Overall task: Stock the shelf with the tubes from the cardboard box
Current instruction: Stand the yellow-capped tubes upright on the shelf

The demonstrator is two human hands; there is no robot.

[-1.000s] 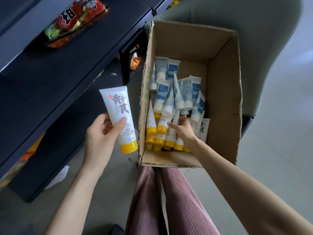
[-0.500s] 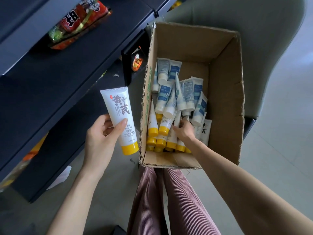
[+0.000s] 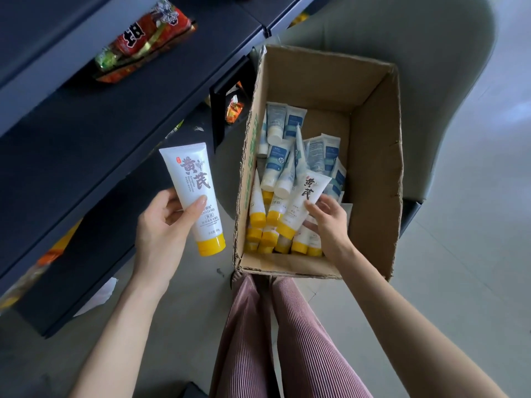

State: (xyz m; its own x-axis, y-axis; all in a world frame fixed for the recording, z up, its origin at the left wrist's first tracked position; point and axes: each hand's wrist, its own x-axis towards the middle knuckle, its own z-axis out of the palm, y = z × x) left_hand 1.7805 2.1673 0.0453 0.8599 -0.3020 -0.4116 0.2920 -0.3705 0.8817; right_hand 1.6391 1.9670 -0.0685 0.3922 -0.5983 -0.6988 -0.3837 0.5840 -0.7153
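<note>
Yellow-capped tube (image 3: 195, 196) is held cap-down in the left hand (image 3: 163, 225), fingers wrapped round it, beside the dark shelf (image 3: 86, 124). Further right, the cardboard box (image 3: 373, 182) holds loose tubes (image 3: 275, 170); inside it the right hand (image 3: 330, 222) grips 1 matching tube (image 3: 306, 193) with curled fingers.

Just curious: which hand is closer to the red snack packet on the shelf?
Left. The left hand holds a tube below the snack packet; the right hand is farther, inside the cardboard box.
</note>
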